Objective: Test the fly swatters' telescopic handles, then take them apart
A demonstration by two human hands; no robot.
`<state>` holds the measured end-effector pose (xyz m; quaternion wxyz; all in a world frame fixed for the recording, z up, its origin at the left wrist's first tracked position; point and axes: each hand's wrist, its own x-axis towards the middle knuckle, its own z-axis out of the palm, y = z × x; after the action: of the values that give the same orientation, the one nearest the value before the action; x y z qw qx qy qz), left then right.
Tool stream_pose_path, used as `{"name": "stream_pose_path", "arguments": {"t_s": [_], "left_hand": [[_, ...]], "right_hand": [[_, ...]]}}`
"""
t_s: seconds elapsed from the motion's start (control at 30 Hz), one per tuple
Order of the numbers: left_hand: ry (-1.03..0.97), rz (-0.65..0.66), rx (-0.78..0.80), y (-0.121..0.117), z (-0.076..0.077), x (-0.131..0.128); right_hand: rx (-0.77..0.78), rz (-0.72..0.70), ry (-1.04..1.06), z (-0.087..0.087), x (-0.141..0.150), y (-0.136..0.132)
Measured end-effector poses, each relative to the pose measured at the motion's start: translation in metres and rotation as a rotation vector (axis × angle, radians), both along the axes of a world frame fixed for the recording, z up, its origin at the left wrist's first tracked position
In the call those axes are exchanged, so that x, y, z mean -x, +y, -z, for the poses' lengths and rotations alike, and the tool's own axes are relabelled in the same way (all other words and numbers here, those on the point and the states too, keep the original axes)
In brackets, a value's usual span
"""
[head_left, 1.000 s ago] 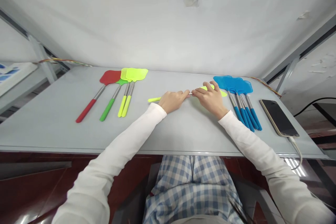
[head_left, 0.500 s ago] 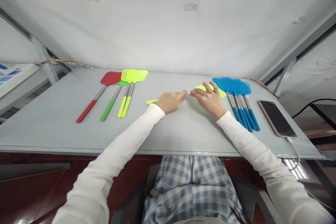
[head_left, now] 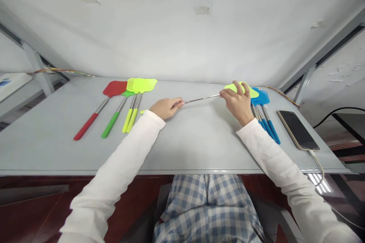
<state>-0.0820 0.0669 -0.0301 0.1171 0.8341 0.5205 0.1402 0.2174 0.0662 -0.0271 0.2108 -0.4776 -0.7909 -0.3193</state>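
Note:
A yellow fly swatter (head_left: 203,98) with a thin metal telescopic rod is stretched between my two hands above the table. My left hand (head_left: 167,108) is closed round its lower rod; the yellow grip end just shows behind that wrist. My right hand (head_left: 238,102) pinches the rod at the base of the yellow head, and its fingers partly cover the head. Just right of that hand lie several blue fly swatters (head_left: 260,98), partly hidden by the hand and sleeve. To the left lie a red fly swatter (head_left: 115,88), a green fly swatter (head_left: 110,124) and two other yellow fly swatters (head_left: 145,84).
The grey table (head_left: 188,144) backs onto a white wall with tape scraps. A phone (head_left: 298,130) with a white charging cable (head_left: 318,163) lies near the right end. Coloured wires (head_left: 62,70) run along the back corners. Metal frame posts stand at both sides.
My hands have moved apart, the left one leftward and the right one rightward. Much more of the held swatter's metal rod shows between them. The view has shifted slightly.

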Motion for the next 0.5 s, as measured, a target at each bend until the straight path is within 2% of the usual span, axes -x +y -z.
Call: {"name": "stream_pose_path", "arguments": {"t_s": [0.1, 0.2, 0.27, 0.4, 0.5], "left_hand": [[-0.006, -0.042, -0.098, -0.01, 0.006, -0.018], [-0.122, 0.034, -0.191, -0.021, 0.009, -0.04], [-0.144, 0.073, -0.241, -0.027, 0.009, -0.05], [0.006, 0.107, -0.313, -0.03, 0.009, -0.06], [0.171, 0.075, -0.324, -0.024, 0.015, -0.063]], "right_hand": [[0.051, -0.077, -0.079, 0.005, 0.02, -0.01], [0.136, -0.183, -0.158, 0.011, 0.04, -0.019], [0.184, -0.201, -0.181, 0.012, 0.048, -0.022], [0.249, -0.213, -0.169, 0.009, 0.048, -0.021], [0.305, -0.243, -0.171, 0.009, 0.046, -0.019]]}}
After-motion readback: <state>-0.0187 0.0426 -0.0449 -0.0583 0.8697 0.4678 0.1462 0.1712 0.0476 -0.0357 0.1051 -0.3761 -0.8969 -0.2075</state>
